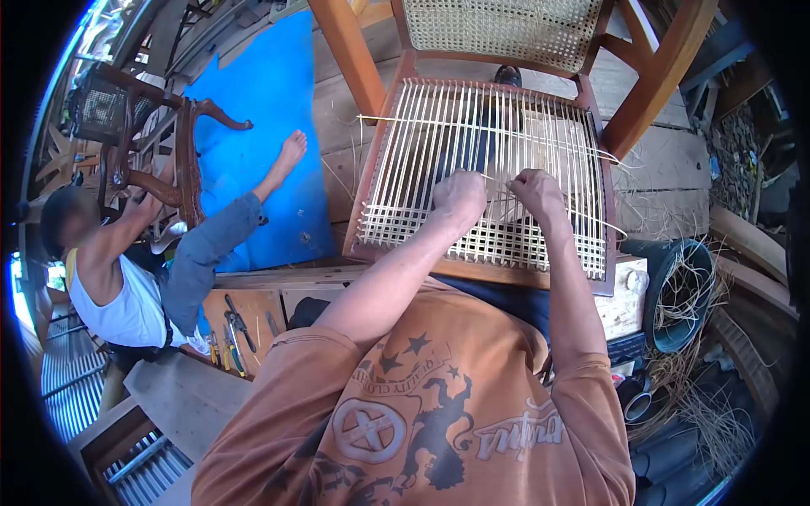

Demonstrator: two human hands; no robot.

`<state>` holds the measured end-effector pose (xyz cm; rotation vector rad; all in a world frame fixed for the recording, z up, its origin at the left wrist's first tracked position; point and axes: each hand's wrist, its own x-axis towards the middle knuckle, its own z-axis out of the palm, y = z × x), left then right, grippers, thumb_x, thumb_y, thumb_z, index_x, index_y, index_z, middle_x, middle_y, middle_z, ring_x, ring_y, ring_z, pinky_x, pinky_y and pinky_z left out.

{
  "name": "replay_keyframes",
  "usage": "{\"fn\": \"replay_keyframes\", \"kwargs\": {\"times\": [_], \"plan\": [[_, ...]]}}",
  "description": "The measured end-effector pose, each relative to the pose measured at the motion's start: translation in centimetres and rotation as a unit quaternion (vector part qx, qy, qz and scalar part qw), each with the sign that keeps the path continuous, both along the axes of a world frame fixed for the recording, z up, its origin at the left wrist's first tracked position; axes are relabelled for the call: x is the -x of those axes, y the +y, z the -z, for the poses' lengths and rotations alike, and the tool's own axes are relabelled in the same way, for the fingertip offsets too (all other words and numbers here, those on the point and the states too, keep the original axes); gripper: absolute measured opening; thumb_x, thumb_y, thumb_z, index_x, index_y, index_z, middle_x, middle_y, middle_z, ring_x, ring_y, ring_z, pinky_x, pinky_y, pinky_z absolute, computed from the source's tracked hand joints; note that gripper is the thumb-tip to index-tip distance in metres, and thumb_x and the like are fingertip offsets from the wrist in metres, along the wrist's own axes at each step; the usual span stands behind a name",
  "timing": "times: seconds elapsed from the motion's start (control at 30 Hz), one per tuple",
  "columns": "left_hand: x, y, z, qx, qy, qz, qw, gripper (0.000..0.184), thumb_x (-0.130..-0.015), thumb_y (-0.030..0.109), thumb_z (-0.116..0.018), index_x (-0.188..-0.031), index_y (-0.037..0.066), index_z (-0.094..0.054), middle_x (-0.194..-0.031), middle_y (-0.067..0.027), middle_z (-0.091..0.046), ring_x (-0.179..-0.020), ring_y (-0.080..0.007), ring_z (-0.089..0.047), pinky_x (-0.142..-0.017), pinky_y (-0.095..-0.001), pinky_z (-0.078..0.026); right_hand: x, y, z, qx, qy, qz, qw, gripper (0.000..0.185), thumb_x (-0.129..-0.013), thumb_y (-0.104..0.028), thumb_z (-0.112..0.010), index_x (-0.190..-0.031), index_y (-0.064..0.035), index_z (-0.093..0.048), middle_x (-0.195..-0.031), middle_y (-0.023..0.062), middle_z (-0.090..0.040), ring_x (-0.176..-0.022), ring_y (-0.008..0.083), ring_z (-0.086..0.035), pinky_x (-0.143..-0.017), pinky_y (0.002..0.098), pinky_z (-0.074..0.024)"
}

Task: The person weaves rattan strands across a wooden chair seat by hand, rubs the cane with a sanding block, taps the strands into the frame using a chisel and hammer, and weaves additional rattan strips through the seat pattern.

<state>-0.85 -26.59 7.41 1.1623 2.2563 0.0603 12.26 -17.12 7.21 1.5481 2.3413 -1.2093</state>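
In front of me is a wooden chair seat frame strung with many pale cane strands running away from me. Cross strands form an open grid at the near edge, and one long cross strand lies farther up, its left end past the frame. My left hand is closed over the middle of the seat, a thin cane strand showing at its fingertips. To its right, my right hand is closed in a pinch on a cane strand among the lengthwise ones. Its fingertips partly hide the strand.
Beyond the seat rises a cane chair back. A dark bucket of cane scraps stands right. At left, another person sits by a carved chair and a blue sheet. Pliers lie on wood nearby.
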Motion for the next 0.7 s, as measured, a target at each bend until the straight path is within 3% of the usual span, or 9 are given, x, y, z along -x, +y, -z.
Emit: {"fn": "replay_keyframes", "kwargs": {"times": [0.13, 0.27, 0.4, 0.5, 0.63, 0.7], "plan": [[0.7, 1.0, -0.6, 0.058, -0.079, -0.067, 0.993, 0.017, -0.086, 0.022, -0.064, -0.083, 0.006, -0.07, -0.078, -0.0114, -0.068, -0.075, -0.0222, -0.066, -0.073, -0.0393, -0.05, 0.0, 0.0, 0.1, 0.037, -0.01, 0.032, 0.999, 0.022, -0.08, -0.019, -0.057, -0.091, -0.0057, -0.071, -0.086, 0.02, -0.068, -0.074, 0.0275, -0.068, -0.071, 0.035, -0.0554], [2.0, 0.8, -0.1, 0.031, -0.189, -0.093, 0.977, 0.011, -0.082, 0.012, -0.06, -0.079, 0.002, -0.065, -0.072, -0.0086, -0.064, -0.062, -0.0173, -0.062, -0.059, -0.0357, -0.049, -0.2, 0.2, 0.4, 0.023, -0.032, 0.016, 0.999, 0.025, -0.081, -0.016, -0.053, -0.095, -0.0065, -0.07, -0.089, 0.0201, -0.069, -0.077, 0.0268, -0.069, -0.073, 0.0334, -0.0563], [1.9, 0.9, 0.0, 0.044, -0.189, -0.107, 0.975, 0.01, -0.079, 0.012, -0.059, -0.077, 0.004, -0.064, -0.066, -0.0052, -0.059, -0.055, -0.0141, -0.055, -0.052, -0.0318, -0.045, 0.0, 0.6, -0.8, 0.067, -0.058, 0.018, 0.996, 0.026, -0.081, -0.017, -0.053, -0.099, -0.0078, -0.069, -0.093, 0.0197, -0.069, -0.081, 0.0248, -0.07, -0.077, 0.0327, -0.0561], [1.9, 0.9, -0.5, 0.055, -0.193, -0.091, 0.975, 0.012, -0.08, 0.014, -0.059, -0.079, 0.003, -0.065, -0.066, -0.0051, -0.06, -0.056, -0.0161, -0.057, -0.055, -0.0332, -0.047, 0.1, 0.7, -1.0, 0.076, -0.07, 0.003, 0.995, 0.026, -0.083, -0.017, -0.053, -0.102, -0.01, -0.069, -0.094, 0.0179, -0.069, -0.082, 0.0228, -0.069, -0.077, 0.0335, -0.0561], [1.9, -0.4, 0.4, -0.052, -0.138, -0.058, 0.987, 0.016, -0.082, 0.013, -0.057, -0.082, 0.002, -0.068, -0.077, -0.0138, -0.068, -0.068, -0.0244, -0.066, -0.07, -0.0406, -0.052, 0.8, 0.1, 0.9, 0.016, -0.046, -0.027, 0.998, 0.025, -0.084, -0.018, -0.053, -0.102, -0.0124, -0.07, -0.092, 0.014, -0.07, -0.074, 0.0219, -0.068, -0.073, 0.0334, -0.056], [2.1, -0.9, 0.3, -0.032, -0.085, -0.027, 0.996, 0.018, -0.083, 0.016, -0.056, -0.084, 0.007, -0.071, -0.081, -0.0146, -0.07, -0.075, -0.0293, -0.067, -0.074, -0.0411, -0.051, 0.5, -0.1, 1.5, 0.015, -0.01, -0.004, 1.0, 0.023, -0.084, -0.02, -0.055, -0.097, -0.0099, -0.071, -0.084, 0.0138, -0.069, -0.069, 0.0235, -0.067, -0.069, 0.0342, -0.0544]]}}
